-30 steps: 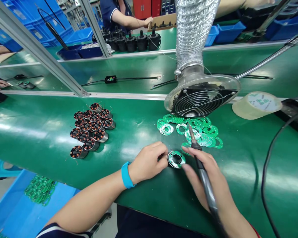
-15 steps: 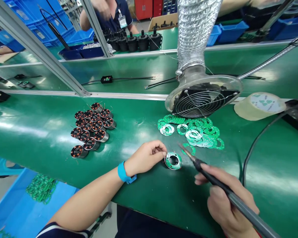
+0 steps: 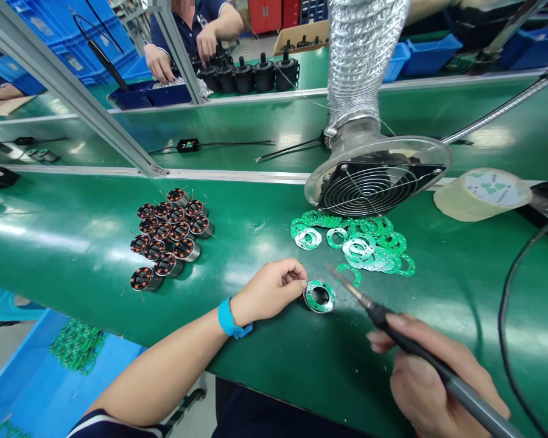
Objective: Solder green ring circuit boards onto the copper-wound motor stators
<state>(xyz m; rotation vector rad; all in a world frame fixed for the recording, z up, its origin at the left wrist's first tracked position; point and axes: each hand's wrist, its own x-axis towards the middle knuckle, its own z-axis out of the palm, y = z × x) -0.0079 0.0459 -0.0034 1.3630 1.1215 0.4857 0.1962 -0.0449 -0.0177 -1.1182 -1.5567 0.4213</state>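
My left hand (image 3: pixel 276 287), with a blue wristband (image 3: pixel 229 317), has its fingers pinched at the left edge of a motor stator (image 3: pixel 319 297). A green ring-shaped circuit board lies on top of the stator; whether the fingers grip its rim or a thin wire is too small to tell. My right hand (image 3: pixel 433 365) is wrapped round the handle of a soldering iron (image 3: pixel 383 317). The iron's tip points up and left, just above and to the right of the stator, apart from it and near a loose ring board (image 3: pixel 349 277).
Several bare stators (image 3: pixel 173 231) stand grouped at the left. Ring boards (image 3: pixel 369 249) are piled below the fume extractor (image 3: pixel 368 182). A tape roll (image 3: pixel 479 194) sits at right, beside the iron's cable (image 3: pixel 502 316). A blue bin (image 3: pixel 119 353) stands lower left. Across the bench a co-worker's hands (image 3: pixel 207 44) reach over parts.
My right hand and the soldering iron have shifted slightly right and down, and the cable has swung right. My left hand stays at the stator. The co-worker's hands have lowered toward the parts.
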